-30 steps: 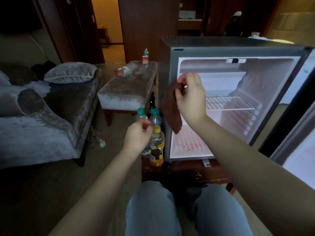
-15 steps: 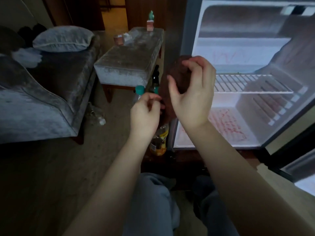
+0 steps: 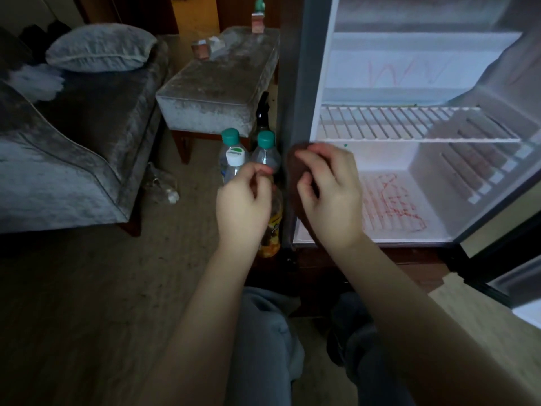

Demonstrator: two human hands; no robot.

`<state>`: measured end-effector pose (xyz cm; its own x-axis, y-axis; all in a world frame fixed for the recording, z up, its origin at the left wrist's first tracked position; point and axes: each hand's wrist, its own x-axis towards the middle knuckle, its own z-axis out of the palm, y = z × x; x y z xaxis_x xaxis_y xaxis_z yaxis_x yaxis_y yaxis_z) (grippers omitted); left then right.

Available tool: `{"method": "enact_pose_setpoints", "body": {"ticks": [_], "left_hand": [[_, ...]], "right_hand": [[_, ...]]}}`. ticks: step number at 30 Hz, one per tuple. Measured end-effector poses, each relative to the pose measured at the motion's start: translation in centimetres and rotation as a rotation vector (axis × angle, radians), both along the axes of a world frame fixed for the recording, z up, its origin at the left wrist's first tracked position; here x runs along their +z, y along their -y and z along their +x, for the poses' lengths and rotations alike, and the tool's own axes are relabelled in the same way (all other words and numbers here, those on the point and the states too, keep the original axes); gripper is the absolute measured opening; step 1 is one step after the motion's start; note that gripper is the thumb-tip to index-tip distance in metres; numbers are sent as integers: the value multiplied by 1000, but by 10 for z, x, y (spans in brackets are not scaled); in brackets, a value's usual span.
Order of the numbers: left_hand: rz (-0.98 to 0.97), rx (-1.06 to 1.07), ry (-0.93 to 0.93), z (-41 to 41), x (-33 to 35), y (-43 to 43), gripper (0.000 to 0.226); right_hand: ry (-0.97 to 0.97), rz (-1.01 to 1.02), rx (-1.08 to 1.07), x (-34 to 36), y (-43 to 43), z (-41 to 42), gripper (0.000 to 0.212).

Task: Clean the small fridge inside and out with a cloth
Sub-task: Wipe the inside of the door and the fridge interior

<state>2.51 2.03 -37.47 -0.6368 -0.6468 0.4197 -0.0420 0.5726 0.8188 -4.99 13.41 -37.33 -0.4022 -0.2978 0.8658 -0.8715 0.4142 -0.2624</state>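
Observation:
The small fridge (image 3: 304, 83) stands open, white inside, with a wire shelf (image 3: 409, 124) across the middle. Red scribble marks (image 3: 392, 203) cover its floor and fainter ones its back wall. My right hand (image 3: 330, 194) grips a bunched dark brown cloth (image 3: 294, 162) in front of the fridge's left front edge. My left hand (image 3: 244, 200) hovers just left of it with curled fingers; nothing shows in its grasp. The cloth's lower part is hidden behind my right hand.
Several plastic bottles (image 3: 234, 153) stand on the floor left of the fridge, one with an orange label (image 3: 270, 232). A grey upholstered bench (image 3: 216, 83) and a grey sofa (image 3: 58, 159) lie to the left. The fridge door (image 3: 515, 276) hangs open at the right. My knees are below.
The view has dropped and closed in on the fridge. My right hand has lowered from the upper left of the opening to the lower left edge, bunching the hanging cloth. My left hand stays close.

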Motion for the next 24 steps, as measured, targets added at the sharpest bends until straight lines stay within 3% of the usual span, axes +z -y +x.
{"method": "enact_pose_setpoints", "body": {"ticks": [5, 9, 16, 24], "left_hand": [[-146, 79, 22, 16, -27, -12, 38], [-210, 140, 50, 23, -34, -8, 31], [-141, 132, 144, 23, -41, -6, 17], [-103, 126, 299, 15, -58, 2, 71]], "right_hand": [[89, 143, -6, -61, -10, 4, 29], [134, 216, 5, -90, -12, 5, 29], [300, 328, 29, -136, -15, 12, 35], [415, 423, -15, -167, -13, 20, 30]]}}
